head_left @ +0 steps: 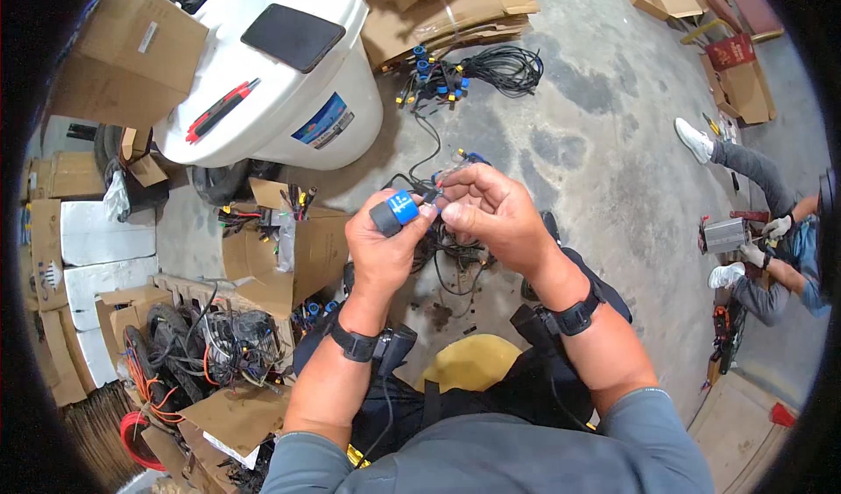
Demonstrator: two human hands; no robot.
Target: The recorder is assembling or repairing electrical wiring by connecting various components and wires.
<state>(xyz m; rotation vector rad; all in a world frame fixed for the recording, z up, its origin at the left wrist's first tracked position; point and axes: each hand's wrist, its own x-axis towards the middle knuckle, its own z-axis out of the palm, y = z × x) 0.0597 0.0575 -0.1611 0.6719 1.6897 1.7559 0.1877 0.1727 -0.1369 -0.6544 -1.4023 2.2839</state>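
Note:
My left hand (383,247) is closed around a black and blue cylindrical plug (396,213) with pale markings on its blue band. From its fingertips a thin dark cable end (433,195) sticks out toward my other hand. My right hand (492,212) has thumb and forefinger pinched together beside that end. Something small and reddish shows at the fingertips, too small to name. Below and behind both hands, black cables (455,250) hang or lie in loops, partly hidden by my fingers.
Beyond my hands, coiled black cables (504,69) with blue and yellow connectors lie on the concrete floor. A white tub (342,117) carries a phone (293,37) and red-black pliers (219,113). Cardboard boxes (320,253) crowd the left. At right, another person handles a grey metal box (725,235).

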